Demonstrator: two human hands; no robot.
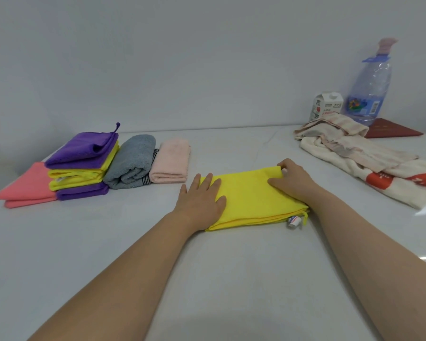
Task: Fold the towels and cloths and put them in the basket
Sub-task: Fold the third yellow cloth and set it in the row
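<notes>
On table point(207, 267), left hand point(202, 195) flat, pinning yellow cloth point(251, 200); right hand point(293, 180) pinches 1-o'clock corner, likely for next fold.

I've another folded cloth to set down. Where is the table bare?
Bare: the near table in front of the yellow cloth, and the far strip between the pale pink towel and the heap of unfolded towels. Crowded: far left, with the folded cloths and grey towel; far right, around the milk carton and water bottle.
</notes>
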